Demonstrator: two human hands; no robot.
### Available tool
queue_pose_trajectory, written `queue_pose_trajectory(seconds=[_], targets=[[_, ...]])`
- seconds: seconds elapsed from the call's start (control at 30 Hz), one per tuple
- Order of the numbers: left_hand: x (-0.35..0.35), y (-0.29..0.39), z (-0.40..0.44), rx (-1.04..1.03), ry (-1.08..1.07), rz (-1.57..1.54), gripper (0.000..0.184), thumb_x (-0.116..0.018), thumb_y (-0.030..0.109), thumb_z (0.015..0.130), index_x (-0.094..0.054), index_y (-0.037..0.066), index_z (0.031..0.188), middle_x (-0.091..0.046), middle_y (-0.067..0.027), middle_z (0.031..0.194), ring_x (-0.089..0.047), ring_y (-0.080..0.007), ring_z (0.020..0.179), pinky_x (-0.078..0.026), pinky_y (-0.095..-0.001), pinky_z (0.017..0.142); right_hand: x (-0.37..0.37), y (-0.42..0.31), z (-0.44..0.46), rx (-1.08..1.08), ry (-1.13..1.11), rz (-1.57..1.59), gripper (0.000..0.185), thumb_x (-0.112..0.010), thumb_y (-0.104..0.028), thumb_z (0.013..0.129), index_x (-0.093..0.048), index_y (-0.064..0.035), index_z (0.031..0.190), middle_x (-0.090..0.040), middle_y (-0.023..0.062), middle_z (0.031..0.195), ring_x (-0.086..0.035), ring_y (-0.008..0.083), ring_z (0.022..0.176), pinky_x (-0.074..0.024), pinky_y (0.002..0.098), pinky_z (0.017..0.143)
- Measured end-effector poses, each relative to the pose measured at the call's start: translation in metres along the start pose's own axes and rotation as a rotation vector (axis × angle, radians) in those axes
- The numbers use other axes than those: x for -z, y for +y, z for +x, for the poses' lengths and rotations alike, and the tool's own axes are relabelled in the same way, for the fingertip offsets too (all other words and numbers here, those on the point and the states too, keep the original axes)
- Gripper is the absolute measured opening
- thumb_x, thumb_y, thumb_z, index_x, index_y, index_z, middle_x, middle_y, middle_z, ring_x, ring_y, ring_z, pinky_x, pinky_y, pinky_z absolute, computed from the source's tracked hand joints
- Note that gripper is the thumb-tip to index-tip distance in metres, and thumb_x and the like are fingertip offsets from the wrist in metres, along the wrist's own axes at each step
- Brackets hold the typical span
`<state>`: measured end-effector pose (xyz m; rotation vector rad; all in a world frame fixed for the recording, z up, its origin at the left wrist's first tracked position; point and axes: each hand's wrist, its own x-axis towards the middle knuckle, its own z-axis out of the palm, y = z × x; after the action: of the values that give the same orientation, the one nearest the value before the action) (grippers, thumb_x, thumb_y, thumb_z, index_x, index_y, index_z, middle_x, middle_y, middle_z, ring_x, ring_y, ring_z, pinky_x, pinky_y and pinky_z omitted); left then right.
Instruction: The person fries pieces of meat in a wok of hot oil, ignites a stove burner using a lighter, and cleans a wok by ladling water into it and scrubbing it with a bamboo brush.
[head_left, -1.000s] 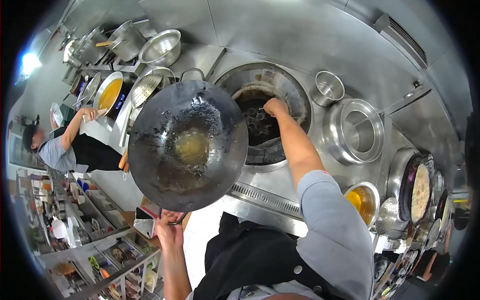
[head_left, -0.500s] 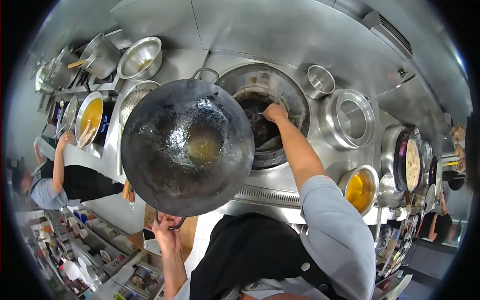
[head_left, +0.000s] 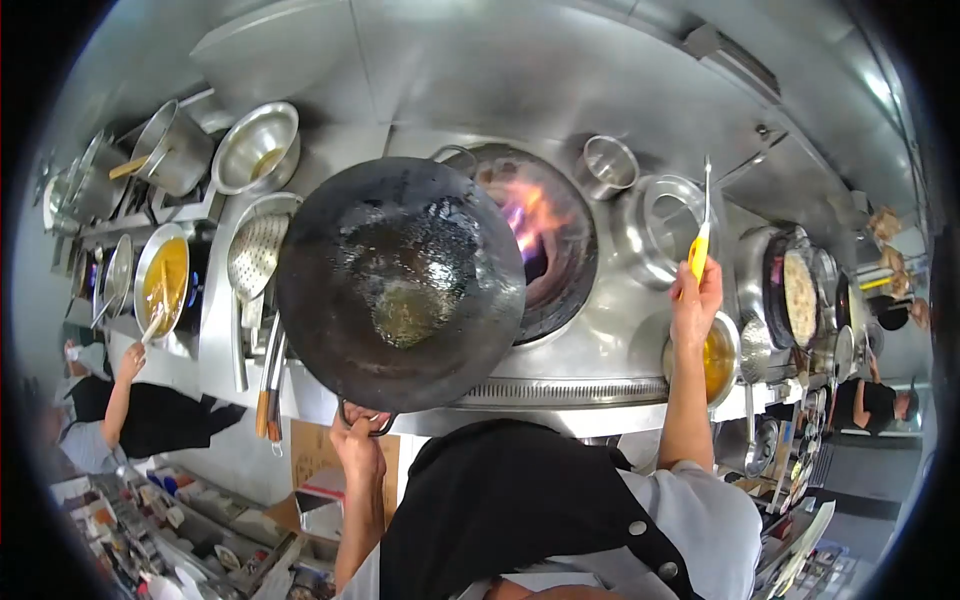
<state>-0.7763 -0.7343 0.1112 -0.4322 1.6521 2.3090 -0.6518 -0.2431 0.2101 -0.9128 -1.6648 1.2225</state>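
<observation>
My left hand (head_left: 360, 442) is closed around the near loop handle of a large dark wok (head_left: 335, 270). The wok is lifted to the left side of the round burner (head_left: 575, 235) and covers part of it. A little liquid glistens in its bottom. Orange and purple flame (head_left: 532, 212) shows in the burner's opening. Off to the right, my right hand (head_left: 698, 305) grips a long stick lighter (head_left: 701, 245) by its yellow handle, its thin metal tip pointing away from me.
A bowl of yellow liquid (head_left: 722, 362) sits beside my right forearm. Metal pots (head_left: 608, 167) stand behind the burner. At the left are a perforated skimmer (head_left: 255, 255) and a steel bowl (head_left: 256, 150). A co-worker (head_left: 112, 405) stirs a pan (head_left: 163, 270) at far left.
Flame has appeared in the burner. My right hand has come out of the burner and moved right with the lighter. The wok has shifted slightly right in view, still held by my left hand.
</observation>
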Motion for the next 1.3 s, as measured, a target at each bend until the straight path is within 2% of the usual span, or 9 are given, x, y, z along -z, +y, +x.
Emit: queue_pose_trajectory(seconds=[0.3,0.47,0.6,0.67,0.73,0.83,0.93,1.03,1.3], targets=[[-0.090,-0.081,0.046,0.255,-0.188,-0.181,0.023,-0.052,-0.011,0.071,-0.049,0.006,0.087,-0.052,-0.0046,0.078,-0.057,-0.0213,0.070,-0.055,-0.0388,0.074,0.084,0.043,-0.122,0.118,-0.034,-0.562,0.031,-0.068,-0.016,0.095,-0.065,0.0023,0.120,-0.067,0.0077,0.096,-0.060,0.0166,0.088,-0.0502,0.0328,0.080],[-0.122,-0.110,0.039,0.187,-0.295,-0.191,0.021,-0.053,-0.007,0.074,-0.050,0.009,0.086,-0.051,-0.0025,0.079,-0.056,-0.0175,0.074,-0.054,-0.0359,0.079,0.133,0.048,-0.193,-0.315,0.025,-0.418,0.027,-0.066,-0.020,0.099,-0.066,0.0011,0.116,-0.064,0.0054,0.078,-0.060,0.0114,0.065,-0.0504,0.0295,0.060],[-0.147,-0.129,0.037,0.121,-0.336,-0.014,0.022,-0.055,-0.003,0.080,-0.059,0.004,0.100,-0.058,-0.0034,0.086,-0.063,-0.0213,0.087,-0.055,-0.0393,0.089,0.195,0.093,-0.244,-0.296,0.096,-0.371,0.030,-0.065,-0.024,0.101,-0.066,0.0029,0.112,-0.061,0.0025,0.075,-0.056,0.0087,0.061,-0.0478,0.0275,0.056],[-0.120,-0.157,0.058,0.233,-0.414,0.054,0.035,-0.062,0.021,0.098,-0.055,0.004,0.127,-0.059,-0.0103,0.118,-0.060,-0.0254,0.103,-0.053,-0.0457,0.102,0.232,0.098,-0.275,-0.348,0.188,-0.283,0.033,-0.064,-0.028,0.101,-0.066,0.0027,0.112,-0.061,0.0026,0.075,-0.056,0.0090,0.064,-0.0480,0.0277,0.059],[-0.130,-0.141,-0.005,0.299,-0.400,0.156,0.078,-0.058,0.049,0.102,-0.024,0.007,0.158,-0.037,-0.0186,0.155,-0.041,-0.0398,0.141,-0.041,-0.0510,0.114,0.286,0.068,-0.311,-0.509,0.273,-0.122,0.037,-0.060,-0.033,0.103,-0.066,0.0026,0.108,-0.061,0.0032,0.074,-0.055,0.0094,0.065,-0.0471,0.0277,0.061],[-0.124,-0.151,-0.116,0.380,-0.639,0.320,0.089,-0.054,0.054,0.102,-0.013,0.002,0.161,-0.028,-0.0213,0.162,-0.035,-0.0400,0.147,-0.033,-0.0501,0.120,0.393,0.065,-0.386,-0.533,0.514,-0.031,0.034,-0.055,-0.033,0.103,-0.064,-0.0004,0.105,-0.062,0.0047,0.072,-0.058,0.0118,0.065,-0.0456,0.0288,0.059],[-0.100,-0.207,-0.208,0.461,-0.914,0.477,0.076,-0.049,0.049,0.105,-0.024,-0.002,0.157,-0.038,-0.0210,0.158,-0.040,-0.0380,0.144,-0.032,-0.0496,0.119,0.500,0.064,-0.489,-0.399,0.834,0.259,0.026,-0.052,-0.026,0.100,-0.060,-0.0041,0.112,-0.063,0.0060,0.074,-0.062,0.0152,0.066,-0.0467,0.0305,0.055],[-0.101,-0.238,-0.335,0.534,-1.126,0.637,0.032,-0.054,0.025,0.106,-0.056,0.000,0.126,-0.061,-0.0147,0.134,-0.058,-0.0263,0.121,-0.045,-0.0437,0.103,0.596,0.049,-0.596,-0.365,1.185,0.342,0.038,-0.054,-0.018,0.094,-0.055,-0.0068,0.130,-0.064,0.0062,0.088,-0.065,0.0159,0.068,-0.0464,0.0283,0.050],[-0.137,-0.321,-0.552,0.194,-1.831,0.604,0.017,-0.067,-0.003,0.091,-0.054,0.006,0.089,-0.062,-0.0060,0.089,-0.063,-0.0122,0.077,-0.053,-0.0253,0.067,0.777,-0.093,-0.882,-0.255,1.716,-0.352,0.051,-0.063,-0.017,0.098,-0.052,-0.0079,0.147,-0.066,0.0030,0.105,-0.062,0.0096,0.072,-0.0511,0.0252,0.063]])
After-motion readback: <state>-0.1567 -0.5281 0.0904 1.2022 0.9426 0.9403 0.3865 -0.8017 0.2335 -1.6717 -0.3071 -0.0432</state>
